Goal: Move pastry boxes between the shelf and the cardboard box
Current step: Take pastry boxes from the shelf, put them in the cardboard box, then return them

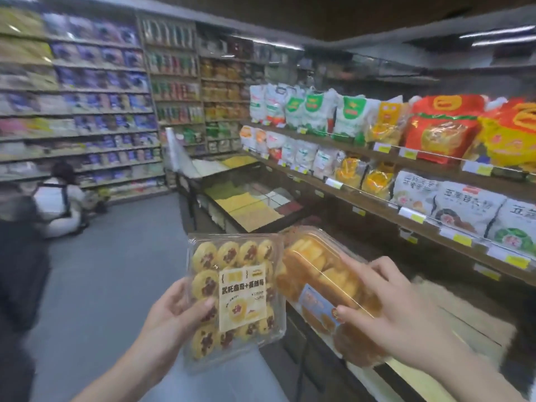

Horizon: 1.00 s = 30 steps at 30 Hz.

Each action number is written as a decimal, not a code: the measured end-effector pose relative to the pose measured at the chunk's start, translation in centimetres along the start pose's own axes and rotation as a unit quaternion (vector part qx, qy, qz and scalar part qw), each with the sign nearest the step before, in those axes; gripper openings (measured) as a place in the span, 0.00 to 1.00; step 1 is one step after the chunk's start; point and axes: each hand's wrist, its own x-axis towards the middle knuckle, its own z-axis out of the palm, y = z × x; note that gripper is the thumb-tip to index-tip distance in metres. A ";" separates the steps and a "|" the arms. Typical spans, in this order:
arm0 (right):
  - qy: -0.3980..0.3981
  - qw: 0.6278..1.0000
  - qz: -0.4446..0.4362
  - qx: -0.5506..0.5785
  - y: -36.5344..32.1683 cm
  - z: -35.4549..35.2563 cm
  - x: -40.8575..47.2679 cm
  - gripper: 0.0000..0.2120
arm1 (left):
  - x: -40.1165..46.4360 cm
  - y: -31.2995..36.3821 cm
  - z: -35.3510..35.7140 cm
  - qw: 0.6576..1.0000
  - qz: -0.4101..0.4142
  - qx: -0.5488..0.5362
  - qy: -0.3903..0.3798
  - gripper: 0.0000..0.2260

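Observation:
My left hand (pixel 177 311) grips the left edge of a clear plastic pastry box (pixel 235 291) filled with round jam-topped cookies and bearing a cream label. My right hand (pixel 397 311) holds a second clear pastry box (pixel 316 280) of golden cakes with a blue label, thumb on its lid and fingers over the top. Both boxes are held side by side in the air, in front of the wooden shelf (pixel 435 227) on the right. No cardboard box is in sight.
The right-hand shelves carry bagged snacks (pixel 446 129) and price tags. Bulk grain bins (pixel 249 198) stand ahead. A person (pixel 58 198) crouches on the aisle floor at the left, near a wall of packaged goods. A dark figure stands at the far left edge.

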 end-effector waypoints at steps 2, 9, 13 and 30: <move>-0.022 0.998 -0.062 0.003 -3.6 1.4 2.3 0.37 | -3.5 1.4 -4.2 0.997 0.030 0.004 0.069 0.19; -0.079 0.965 -0.244 0.051 -19.2 5.8 6.5 0.38 | -15.5 4.5 -17.1 0.962 0.098 -0.017 0.252 0.21; -0.101 0.933 -0.340 0.066 -30.5 8.1 6.8 0.37 | -23.4 6.4 -24.1 0.926 0.118 -0.050 0.355 0.24; -0.195 0.749 -0.615 0.148 -76.8 19.5 -5.7 0.35 | -57.7 10.2 -48.5 0.751 0.236 -0.080 0.611 0.36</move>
